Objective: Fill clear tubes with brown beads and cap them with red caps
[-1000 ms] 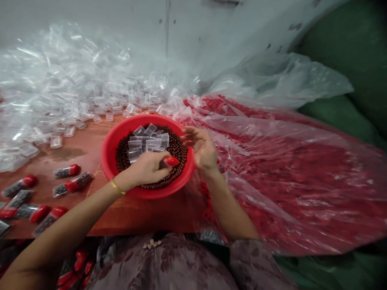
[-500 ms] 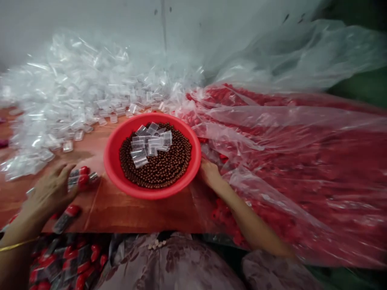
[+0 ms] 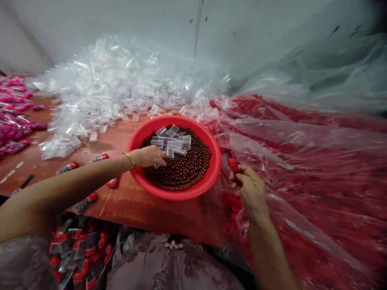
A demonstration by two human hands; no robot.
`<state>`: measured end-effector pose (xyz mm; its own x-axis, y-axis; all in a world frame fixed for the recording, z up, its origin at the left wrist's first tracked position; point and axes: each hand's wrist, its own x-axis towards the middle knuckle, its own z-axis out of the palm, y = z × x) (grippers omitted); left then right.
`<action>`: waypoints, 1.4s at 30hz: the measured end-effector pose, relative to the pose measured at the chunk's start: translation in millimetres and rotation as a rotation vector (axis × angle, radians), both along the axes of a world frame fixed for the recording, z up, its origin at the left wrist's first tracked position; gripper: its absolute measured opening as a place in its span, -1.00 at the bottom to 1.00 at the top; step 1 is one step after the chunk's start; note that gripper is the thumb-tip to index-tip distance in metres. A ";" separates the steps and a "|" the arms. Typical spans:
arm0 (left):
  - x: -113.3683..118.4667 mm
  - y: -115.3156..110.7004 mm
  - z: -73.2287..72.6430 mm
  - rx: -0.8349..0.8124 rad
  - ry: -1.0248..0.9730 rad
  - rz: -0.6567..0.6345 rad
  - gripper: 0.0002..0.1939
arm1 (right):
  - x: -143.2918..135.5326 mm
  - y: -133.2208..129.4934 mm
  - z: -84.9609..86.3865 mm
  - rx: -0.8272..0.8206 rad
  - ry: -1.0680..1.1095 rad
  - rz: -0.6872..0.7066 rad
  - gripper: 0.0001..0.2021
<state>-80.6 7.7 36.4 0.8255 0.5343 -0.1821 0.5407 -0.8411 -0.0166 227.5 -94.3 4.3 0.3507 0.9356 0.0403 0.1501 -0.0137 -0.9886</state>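
A red plastic bowl (image 3: 215,177) of small brown beads (image 3: 184,177) stands in the middle, with several clear plastic cases (image 3: 173,144) lying on the beads. My left hand (image 3: 151,156) reaches over the bowl's left rim, its fingers closed around a clear case at the near left of that group; the hand covers most of this case. To the right of the bowl, my right hand (image 3: 247,183) pinches a small red cap (image 3: 232,165) between thumb and fingers. Filled cases with red caps (image 3: 86,203) lie on the orange-red tabletop (image 3: 145,215) beneath and beside my left forearm.
A big heap of clear cases (image 3: 105,84) rises against the wall. Pink-capped pieces (image 3: 15,121) are piled at the far left. A clear plastic bag of red caps (image 3: 317,177) fills the right side. Below the table's front edge, filled red-capped cases (image 3: 78,253) are heaped.
My left hand has left the filled cases on the table and moved right into the bowl. My right hand has come up beside the bowl with a red cap. The view has swung left.
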 end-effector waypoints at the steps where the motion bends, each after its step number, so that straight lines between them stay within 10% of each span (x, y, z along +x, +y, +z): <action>1: 0.9 3.4 -2.1 -0.022 0.022 -0.006 -0.75 | -7.7 -2.6 5.0 0.027 0.076 0.005 -0.88; 10: 20.2 -3.6 -5.8 -0.185 0.045 0.207 -0.82 | -54.8 -1.0 12.4 0.142 0.079 0.153 -0.88; 18: 39.8 10.3 -23.3 -1.185 -0.129 0.783 -0.66 | -51.5 2.5 0.0 0.127 0.003 0.152 -0.86; 25: 90.1 15.4 -50.7 -1.180 -0.568 0.938 -0.85 | -52.1 3.7 -0.2 0.109 0.041 0.139 -0.86; 42: 54.0 -22.5 1.6 -1.494 -1.198 0.407 -0.67 | -51.1 15.3 27.5 0.048 0.241 0.231 -0.77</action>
